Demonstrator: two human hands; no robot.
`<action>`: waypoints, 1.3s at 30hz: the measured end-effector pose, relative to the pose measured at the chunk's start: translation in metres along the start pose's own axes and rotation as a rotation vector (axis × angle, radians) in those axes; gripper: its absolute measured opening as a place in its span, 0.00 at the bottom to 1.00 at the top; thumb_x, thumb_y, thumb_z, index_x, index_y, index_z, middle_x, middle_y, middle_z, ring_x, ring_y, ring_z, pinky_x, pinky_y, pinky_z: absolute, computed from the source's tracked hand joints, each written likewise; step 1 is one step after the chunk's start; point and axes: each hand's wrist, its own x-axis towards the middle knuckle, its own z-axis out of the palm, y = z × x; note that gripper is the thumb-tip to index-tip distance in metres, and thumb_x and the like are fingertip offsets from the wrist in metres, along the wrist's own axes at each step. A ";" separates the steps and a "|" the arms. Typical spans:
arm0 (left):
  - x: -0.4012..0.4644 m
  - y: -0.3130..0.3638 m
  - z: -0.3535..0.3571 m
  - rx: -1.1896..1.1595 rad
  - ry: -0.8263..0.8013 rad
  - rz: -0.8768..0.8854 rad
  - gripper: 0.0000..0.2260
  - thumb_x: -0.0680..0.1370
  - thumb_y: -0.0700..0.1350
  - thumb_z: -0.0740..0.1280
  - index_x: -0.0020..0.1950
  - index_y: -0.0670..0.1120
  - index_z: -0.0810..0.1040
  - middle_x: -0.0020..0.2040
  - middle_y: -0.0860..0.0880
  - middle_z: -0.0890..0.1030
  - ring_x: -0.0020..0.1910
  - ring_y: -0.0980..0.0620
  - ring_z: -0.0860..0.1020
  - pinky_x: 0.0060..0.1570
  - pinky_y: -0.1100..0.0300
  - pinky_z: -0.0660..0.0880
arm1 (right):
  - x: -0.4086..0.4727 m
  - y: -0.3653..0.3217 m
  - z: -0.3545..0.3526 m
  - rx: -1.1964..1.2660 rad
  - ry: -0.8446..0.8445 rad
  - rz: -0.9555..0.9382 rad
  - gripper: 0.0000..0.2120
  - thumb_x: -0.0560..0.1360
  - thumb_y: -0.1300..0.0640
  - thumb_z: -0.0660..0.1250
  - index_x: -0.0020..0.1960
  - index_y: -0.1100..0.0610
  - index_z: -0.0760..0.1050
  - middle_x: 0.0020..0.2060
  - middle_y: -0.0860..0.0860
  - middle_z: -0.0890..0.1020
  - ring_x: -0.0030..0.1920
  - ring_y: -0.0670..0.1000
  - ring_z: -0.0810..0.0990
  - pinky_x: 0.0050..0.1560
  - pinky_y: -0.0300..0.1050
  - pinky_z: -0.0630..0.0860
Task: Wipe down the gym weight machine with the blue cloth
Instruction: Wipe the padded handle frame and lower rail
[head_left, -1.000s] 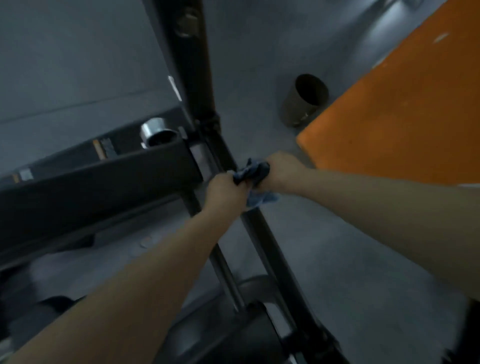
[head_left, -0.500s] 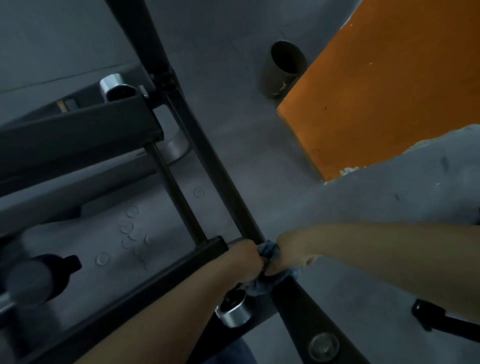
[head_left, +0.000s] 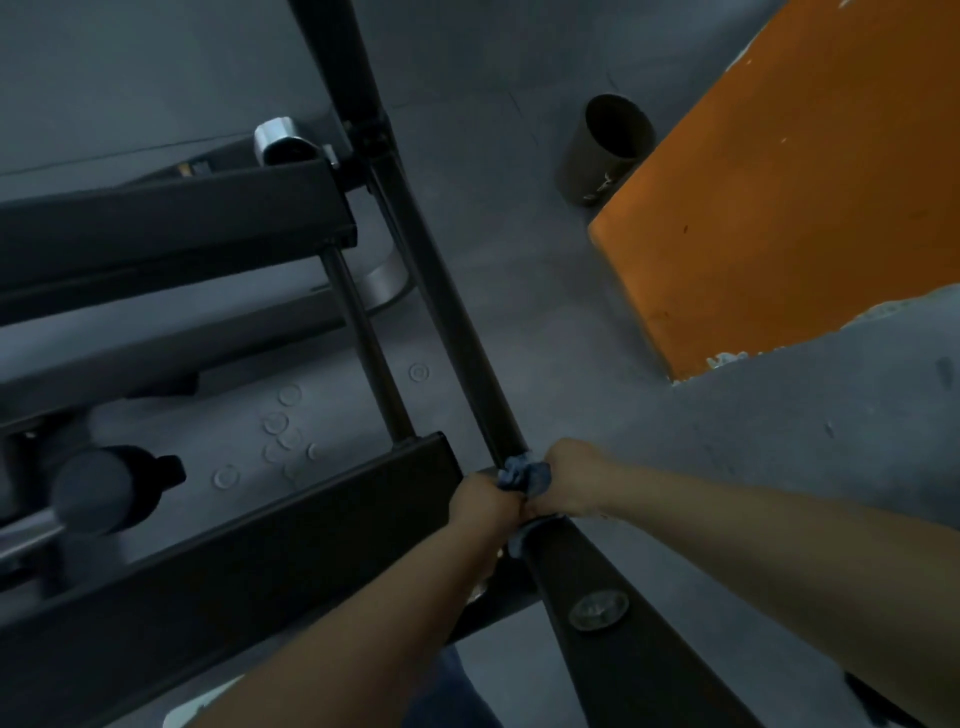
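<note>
Since a half-second ago, both fists stay clamped: left hand (head_left: 485, 501) and right hand (head_left: 571, 483) seemingly curl around blue cloth (head_left: 522, 475) on bar (head_left: 457, 332); no legible writing.

Blue cloth (head_left: 522, 475) bunched between the hands, black machine frame (head_left: 452, 322) running past them, grey floor (head_left: 493, 208) with faint ring marks beneath, orange panel (head_left: 779, 197) and olive-brown bin (head_left: 605, 150) beyond the right one.

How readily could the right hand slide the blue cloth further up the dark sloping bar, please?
Probably readily: the right hand and left hand grip the blue cloth round the bar, and nothing visible blocks the stretch above.
</note>
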 end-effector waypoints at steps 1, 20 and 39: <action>-0.002 -0.001 -0.001 0.008 -0.001 0.028 0.10 0.77 0.38 0.62 0.55 0.35 0.77 0.53 0.33 0.79 0.54 0.37 0.78 0.55 0.48 0.74 | -0.003 0.002 -0.001 -0.020 0.035 -0.031 0.20 0.69 0.49 0.74 0.32 0.53 0.64 0.29 0.48 0.69 0.31 0.45 0.70 0.28 0.31 0.65; -0.025 -0.012 -0.008 0.116 0.036 0.243 0.24 0.78 0.34 0.60 0.73 0.47 0.64 0.68 0.45 0.72 0.66 0.48 0.70 0.60 0.62 0.66 | 0.036 -0.031 0.016 -0.378 0.162 0.073 0.18 0.76 0.54 0.67 0.62 0.63 0.72 0.57 0.57 0.78 0.57 0.55 0.78 0.52 0.43 0.74; -0.005 -0.011 -0.012 0.093 -0.125 0.001 0.14 0.79 0.36 0.56 0.65 0.41 0.70 0.58 0.39 0.76 0.57 0.42 0.77 0.54 0.53 0.76 | 0.017 -0.039 0.002 -0.106 -0.209 0.200 0.23 0.82 0.52 0.53 0.75 0.58 0.55 0.71 0.58 0.64 0.69 0.58 0.67 0.61 0.49 0.69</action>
